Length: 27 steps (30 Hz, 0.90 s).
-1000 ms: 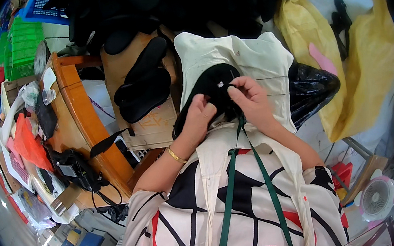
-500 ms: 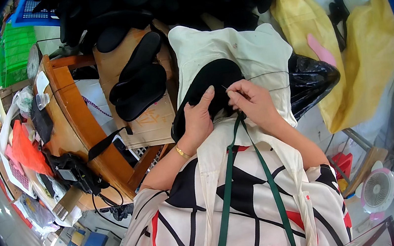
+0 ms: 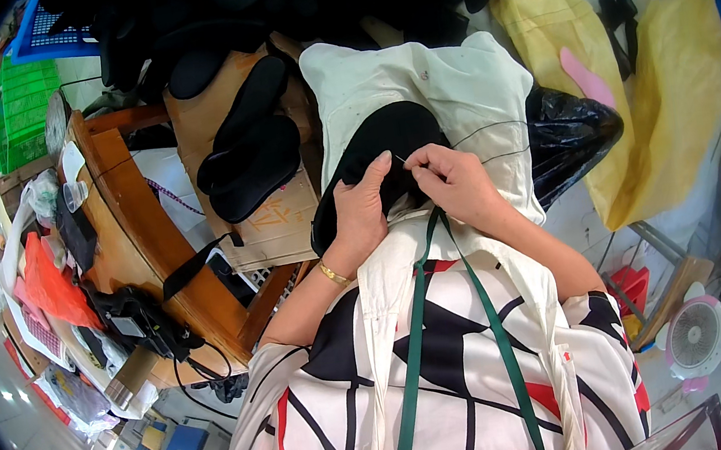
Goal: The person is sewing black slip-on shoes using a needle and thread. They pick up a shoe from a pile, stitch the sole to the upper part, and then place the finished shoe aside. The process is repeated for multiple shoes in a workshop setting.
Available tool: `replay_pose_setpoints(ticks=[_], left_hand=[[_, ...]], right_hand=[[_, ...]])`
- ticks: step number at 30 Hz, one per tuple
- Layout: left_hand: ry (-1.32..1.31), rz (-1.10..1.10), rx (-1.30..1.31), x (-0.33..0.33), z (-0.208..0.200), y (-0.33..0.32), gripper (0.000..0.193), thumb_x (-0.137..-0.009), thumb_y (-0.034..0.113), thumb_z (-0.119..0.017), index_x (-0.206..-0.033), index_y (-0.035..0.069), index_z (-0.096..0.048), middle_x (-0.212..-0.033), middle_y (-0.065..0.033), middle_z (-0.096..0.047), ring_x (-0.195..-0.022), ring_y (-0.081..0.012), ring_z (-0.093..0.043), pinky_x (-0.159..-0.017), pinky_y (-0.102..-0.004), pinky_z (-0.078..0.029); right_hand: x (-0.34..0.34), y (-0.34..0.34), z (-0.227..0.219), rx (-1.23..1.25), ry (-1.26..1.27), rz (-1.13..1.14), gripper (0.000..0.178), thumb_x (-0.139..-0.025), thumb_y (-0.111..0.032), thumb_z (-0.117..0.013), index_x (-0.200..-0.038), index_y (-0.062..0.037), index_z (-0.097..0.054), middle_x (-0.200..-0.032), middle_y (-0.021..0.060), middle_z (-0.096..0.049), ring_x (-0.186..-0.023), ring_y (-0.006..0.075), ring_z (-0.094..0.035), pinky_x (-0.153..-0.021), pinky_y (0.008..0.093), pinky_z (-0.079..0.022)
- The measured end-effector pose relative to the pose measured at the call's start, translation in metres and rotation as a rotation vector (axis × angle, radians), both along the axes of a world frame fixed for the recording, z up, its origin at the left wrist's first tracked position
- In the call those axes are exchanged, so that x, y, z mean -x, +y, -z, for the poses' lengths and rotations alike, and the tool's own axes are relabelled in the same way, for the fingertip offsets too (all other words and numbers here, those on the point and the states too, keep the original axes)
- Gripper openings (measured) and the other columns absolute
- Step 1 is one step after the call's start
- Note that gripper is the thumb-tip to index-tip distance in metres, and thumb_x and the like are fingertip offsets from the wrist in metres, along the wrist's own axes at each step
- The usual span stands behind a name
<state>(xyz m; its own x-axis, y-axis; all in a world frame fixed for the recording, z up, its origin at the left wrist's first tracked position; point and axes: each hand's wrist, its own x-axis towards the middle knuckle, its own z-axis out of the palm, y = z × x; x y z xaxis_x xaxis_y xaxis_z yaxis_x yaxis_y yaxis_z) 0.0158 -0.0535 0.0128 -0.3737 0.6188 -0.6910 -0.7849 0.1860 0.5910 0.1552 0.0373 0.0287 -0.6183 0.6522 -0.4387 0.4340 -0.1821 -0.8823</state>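
A black, soft-looking shoe (image 3: 393, 125) lies tilted on the off-white cloth cushion (image 3: 469, 83) in front of me. My left hand (image 3: 360, 207) grips its near left side, thumb on top and the other fingers hidden beneath. Close beside that thumb, my right hand (image 3: 456, 178) pinches a thin needle (image 3: 400, 161) between thumb and forefinger, over the shoe. Dark thread (image 3: 493, 126) runs off to the right across the cushion, in two strands. Whether the needle's tip is in the material is too small to tell.
More black shoes (image 3: 250, 162) rest on a cardboard box (image 3: 268, 246) to the left, beside a wooden bench (image 3: 153, 243). A dark heap (image 3: 331, 1) fills the far side. On the right are a black plastic bag (image 3: 572, 138), a yellow sack (image 3: 634, 162) and a fan (image 3: 696, 337).
My right hand has shifted slightly left and up, nearer the left thumb. The thread, one line before, now shows as two strands. My left hand keeps its hold on the shoe.
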Motion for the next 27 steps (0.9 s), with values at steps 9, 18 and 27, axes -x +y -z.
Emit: replay_pose_setpoints(ticks=[9,18,27], left_hand=[[0.000,0.019,0.008,-0.003,-0.004,0.000,0.023,-0.086,0.010,-0.076,-0.106,0.000,-0.068,-0.101,-0.0034,-0.070,-0.090,-0.0128,-0.065,-0.084,-0.0283,-0.052],[0.001,0.009,-0.006,-0.003,-0.011,0.006,0.022,-0.087,0.011,-0.074,-0.104,-0.002,-0.068,-0.101,-0.0053,-0.070,-0.090,-0.0129,-0.065,-0.083,-0.0286,-0.053],[-0.007,0.002,0.077,0.001,-0.010,0.008,0.016,-0.086,0.007,-0.073,-0.099,-0.001,-0.068,-0.096,-0.0046,-0.070,-0.086,-0.0123,-0.065,-0.081,-0.0288,-0.053]], right_hand=[[0.001,0.007,0.004,0.211,-0.005,0.004,0.010,-0.090,-0.007,-0.059,-0.094,0.0008,-0.064,-0.066,0.0037,-0.058,-0.059,0.0082,-0.050,-0.056,0.0270,-0.044],[-0.001,-0.005,0.019,0.007,0.064,0.028,0.010,-0.093,-0.009,-0.060,-0.099,-0.0022,-0.061,-0.071,0.0064,-0.059,-0.060,0.0116,-0.052,-0.058,0.0284,-0.045],[-0.003,-0.009,0.019,-0.138,0.116,-0.001,0.010,-0.093,-0.007,-0.059,-0.103,-0.0052,-0.058,-0.074,0.0122,-0.061,-0.060,0.0235,-0.059,-0.059,0.0334,-0.047]])
